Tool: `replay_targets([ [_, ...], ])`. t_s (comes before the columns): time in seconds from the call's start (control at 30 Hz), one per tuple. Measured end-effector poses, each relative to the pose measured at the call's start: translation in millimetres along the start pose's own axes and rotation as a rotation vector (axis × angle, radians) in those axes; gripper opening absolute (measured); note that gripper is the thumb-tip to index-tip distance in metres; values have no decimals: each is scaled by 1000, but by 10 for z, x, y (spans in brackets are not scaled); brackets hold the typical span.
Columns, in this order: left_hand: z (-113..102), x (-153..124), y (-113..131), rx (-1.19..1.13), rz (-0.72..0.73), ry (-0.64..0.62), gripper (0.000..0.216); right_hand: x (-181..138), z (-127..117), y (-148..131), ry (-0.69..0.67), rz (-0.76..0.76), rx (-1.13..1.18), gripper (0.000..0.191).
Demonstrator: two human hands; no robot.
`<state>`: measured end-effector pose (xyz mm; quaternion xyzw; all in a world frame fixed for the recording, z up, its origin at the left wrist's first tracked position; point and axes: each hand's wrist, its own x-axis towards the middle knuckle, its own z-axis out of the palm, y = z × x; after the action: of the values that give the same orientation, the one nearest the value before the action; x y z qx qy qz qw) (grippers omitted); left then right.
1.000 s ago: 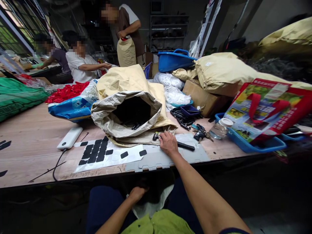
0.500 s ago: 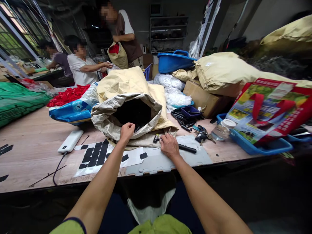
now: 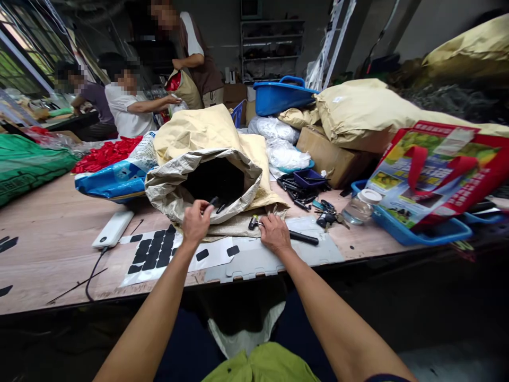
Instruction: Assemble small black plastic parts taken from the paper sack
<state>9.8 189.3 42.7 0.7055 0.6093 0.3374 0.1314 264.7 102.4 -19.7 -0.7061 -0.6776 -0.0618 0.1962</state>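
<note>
while the left hand (image 3: 194, 227) pinches a slim piece (image 3: 214, 201), the right hand (image 3: 275, 233) clasps a thick-handled hammer (image 3: 304, 237).

No text can be read. The bag (image 3: 437, 178) right of the right hand (image 3: 275, 232) bears blurred lettering.

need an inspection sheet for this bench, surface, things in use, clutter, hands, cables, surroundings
Surface: wooden tabletop, grey board near its front edge
Things in use: open sack with its dark mouth facing the wearer; hammer above the board
Clutter: black pads on a white sheet; keys; lidded jar; red-edged bag in a blue tray
Left hand: pinches a small dark piece at the sack's mouth
Right hand: over the hammer's shaft; grip unclear
Cables: black cable from a white device
Surroundings: three people beyond; shelf rack behind
</note>
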Motion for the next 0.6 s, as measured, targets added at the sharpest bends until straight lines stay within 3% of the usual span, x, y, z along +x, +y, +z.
replay_targets([
  [0.1,127,-546,8,-211,217,-189,24,-5,5,-1,7,-1,0,15],
  [0.2,341,-888,-26,-257,240,-302,18,-10,23,9,8,-4,-4,16],
  [0.4,461,-900,-99,-230,221,-338,17,20,30,57,-32,-39,-21,20],
  [0.6,469,-873,-100,-213,224,-349,17,-17,-254,-103,43,-153,71,30],
])
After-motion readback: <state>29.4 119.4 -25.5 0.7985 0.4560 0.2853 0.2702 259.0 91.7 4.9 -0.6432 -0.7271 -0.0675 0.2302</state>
